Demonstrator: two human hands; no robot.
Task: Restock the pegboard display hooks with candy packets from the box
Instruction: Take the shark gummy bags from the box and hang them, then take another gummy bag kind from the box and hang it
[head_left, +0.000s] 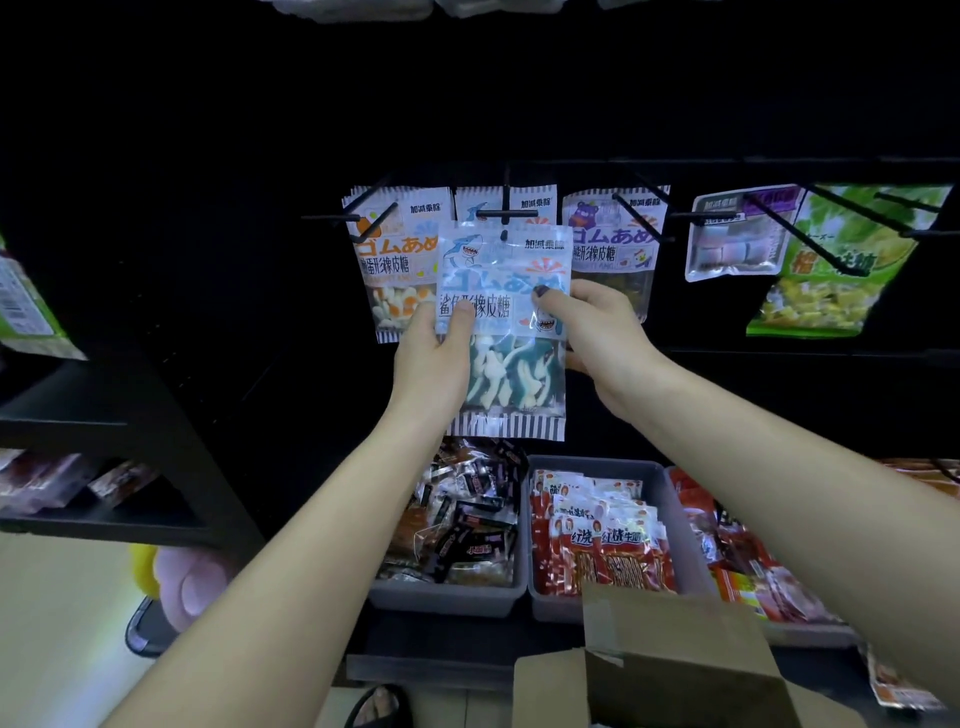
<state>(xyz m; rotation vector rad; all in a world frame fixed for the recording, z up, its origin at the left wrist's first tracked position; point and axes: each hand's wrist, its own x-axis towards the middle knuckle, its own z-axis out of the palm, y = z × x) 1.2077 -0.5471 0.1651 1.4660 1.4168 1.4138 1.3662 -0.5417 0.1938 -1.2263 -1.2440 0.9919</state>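
**Shark gummy packet held at centre hook, both hands on it**

Head view. Both bare hands are raised to the black pegboard (675, 130). The left hand (434, 358) holds the shark gummy packet (504, 332) by its left edge, thumb pressed over the front print, remaining fingers hidden behind the packet. The right hand (592, 332) pinches the right edge, thumb on the front near the small shark print, fingers behind. So each grip is closed on the packet.

The packet is upright, face toward the camera, with blue-and-white gummies visible in the clear lower window. Its hang hole sits just below the tip of the centre hook (506, 210); I cannot tell if the hook has entered the hole. A matching shark packet (535, 205) already hangs farther back on that hook.

Neighbours: an egg-shaped gummy packet (389, 270) on the hook to the left, a bear gummy packet (618, 244) on the hook to the right, both partly overlapped by the held packet. Farther right hang a clear marshmallow-like pack (727, 244) and a green candy bag (841, 270).

Below the pegboard, grey bins hold wrapped snacks: dark wrappers in the left bin (447, 597), red packets in the middle bin (550, 603). The open cardboard box (670, 660) sits at bottom right, flaps up, contents not visible.
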